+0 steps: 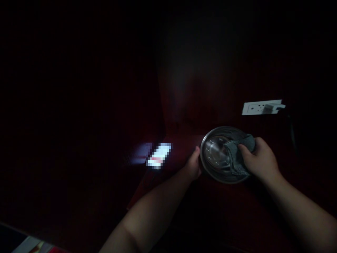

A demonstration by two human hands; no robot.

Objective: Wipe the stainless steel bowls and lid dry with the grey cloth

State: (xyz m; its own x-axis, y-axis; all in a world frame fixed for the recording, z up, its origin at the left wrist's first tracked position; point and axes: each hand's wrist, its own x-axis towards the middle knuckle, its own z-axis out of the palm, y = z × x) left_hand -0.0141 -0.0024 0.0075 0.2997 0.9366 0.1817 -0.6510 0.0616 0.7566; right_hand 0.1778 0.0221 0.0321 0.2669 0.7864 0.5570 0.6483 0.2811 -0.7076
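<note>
A round, shiny metal bowl [214, 153] is held up with its open inside facing me. My left hand [195, 164] grips its left side, thumb near the rim and the other fingers hidden behind the bowl. In my right hand [260, 158] is a bunched grey-green cloth [237, 154]. That cloth lies against the right part of the bowl's inside and covers some of the rim. Fingers of the right hand are closed on the cloth, partly out of sight.
Left of the bowl, a lit phone screen [159, 155] glows, its picture blurred into blocks. A white wall socket [256, 108] with a plug [273, 106] and a dark cable is at the right. Dark reddish surfaces surround everything. Light-coloured items [34, 246] show at the lower left corner.
</note>
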